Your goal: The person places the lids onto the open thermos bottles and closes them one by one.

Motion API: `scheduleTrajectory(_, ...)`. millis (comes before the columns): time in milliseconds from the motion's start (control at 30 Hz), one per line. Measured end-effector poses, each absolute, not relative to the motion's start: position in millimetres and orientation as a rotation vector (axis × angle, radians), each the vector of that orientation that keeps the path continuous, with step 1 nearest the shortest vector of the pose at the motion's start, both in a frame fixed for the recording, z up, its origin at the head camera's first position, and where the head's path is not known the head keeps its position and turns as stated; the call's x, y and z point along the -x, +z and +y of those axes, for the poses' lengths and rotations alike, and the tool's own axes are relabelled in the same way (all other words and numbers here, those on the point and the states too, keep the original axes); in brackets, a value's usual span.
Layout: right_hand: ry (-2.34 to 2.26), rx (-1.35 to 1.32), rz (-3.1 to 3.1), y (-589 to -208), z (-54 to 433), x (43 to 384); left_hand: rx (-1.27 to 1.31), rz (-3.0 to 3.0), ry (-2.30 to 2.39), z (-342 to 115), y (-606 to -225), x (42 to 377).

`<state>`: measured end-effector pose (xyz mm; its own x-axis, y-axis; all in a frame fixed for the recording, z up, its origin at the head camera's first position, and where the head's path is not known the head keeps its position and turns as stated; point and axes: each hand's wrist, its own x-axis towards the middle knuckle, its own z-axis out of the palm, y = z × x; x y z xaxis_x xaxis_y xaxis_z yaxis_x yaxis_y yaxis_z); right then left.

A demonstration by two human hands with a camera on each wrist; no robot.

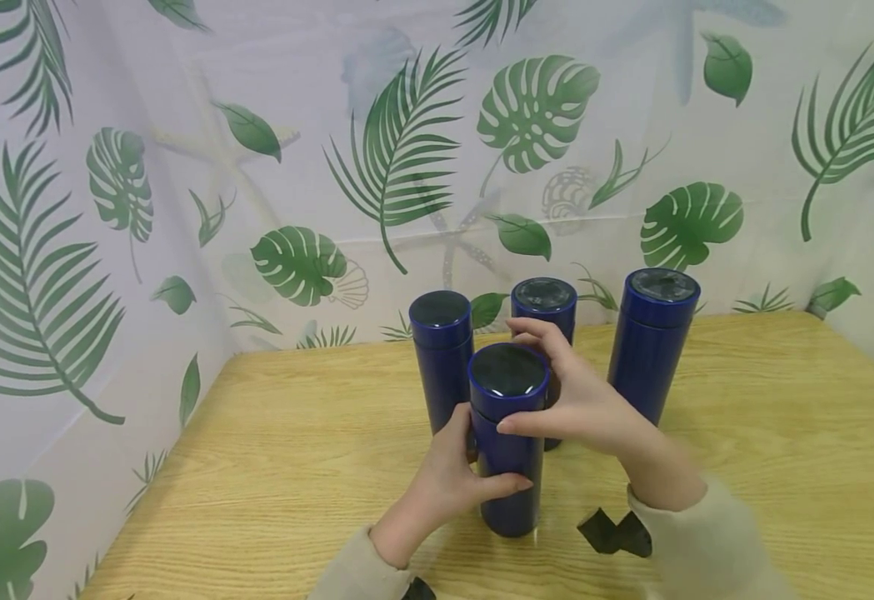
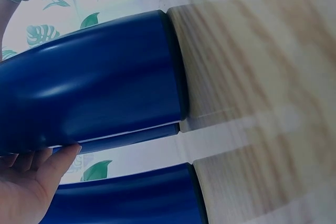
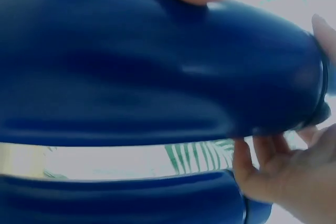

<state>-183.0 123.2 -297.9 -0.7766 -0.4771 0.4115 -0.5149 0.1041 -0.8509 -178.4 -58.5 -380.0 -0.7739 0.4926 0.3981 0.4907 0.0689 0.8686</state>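
A dark blue thermos bottle with a glossy black lid top stands upright on the wooden table, in front of the others. Low on its body, my left hand grips it, thumb across the front. My right hand holds it around the top by the lid, thumb in front and fingers behind. The left wrist view has the bottle's side large, its base right at the tabletop. In the right wrist view, fingers of my right hand curl under the bottle's lid end.
Three more blue bottles stand close by: one behind left, one directly behind partly hidden by my right hand, one at right. A leaf-patterned white cloth hangs behind the table. Black pieces sit near my right cuff.
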Motion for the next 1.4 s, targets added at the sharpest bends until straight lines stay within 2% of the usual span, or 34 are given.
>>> scheduleTrajectory(133, 1.557, -0.858, -2.423, -294.0, 116.2, 176.0, -1.041, 2.316, 1.855, -58.4, -378.9, 178.4)
scheduleTrajectory(233, 1.549, -0.872, -2.433, -292.8, 117.7, 175.3, -1.060, 2.314, 1.857, -58.2, -379.3, 178.9)
scheduleTrajectory(333, 1.717, -1.111, -2.302, -295.7, 124.0, 181.4, -1.072, 2.312, 1.860, -58.4, -380.1, 179.2)
scheduleTrajectory(467, 1.985, -1.570, -1.952, -302.5, 129.5, 193.9, -1.048, 2.305, 1.863, -59.2, -380.0, 178.2)
scheduleTrajectory(567, 2.067, -1.711, -1.817, -305.3, 130.9, 198.3, -1.050, 2.300, 1.866, -59.2, -380.1, 177.5)
scheduleTrajectory(667, 2.061, -1.595, -1.893, -305.2, 132.0, 196.4, -1.056, 2.292, 1.870, -59.1, -380.8, 177.6)
scheduleTrajectory(933, 1.594, -0.961, -2.345, -296.0, 118.9, 178.4, -1.052, 2.301, 1.856, -58.9, -379.0, 177.6)
scheduleTrajectory(1033, 1.471, -0.871, -2.405, -293.1, 115.3, 174.0, -1.057, 2.319, 1.855, -58.6, -378.4, 178.3)
scheduleTrajectory(1133, 1.477, -0.921, -2.400, -292.8, 118.0, 174.6, -1.065, 2.327, 1.854, -58.6, -378.8, 178.9)
scheduleTrajectory(1400, 1.729, -1.377, -2.160, -300.4, 127.4, 186.8, -1.028, 2.312, 1.855, -59.0, -380.5, 178.5)
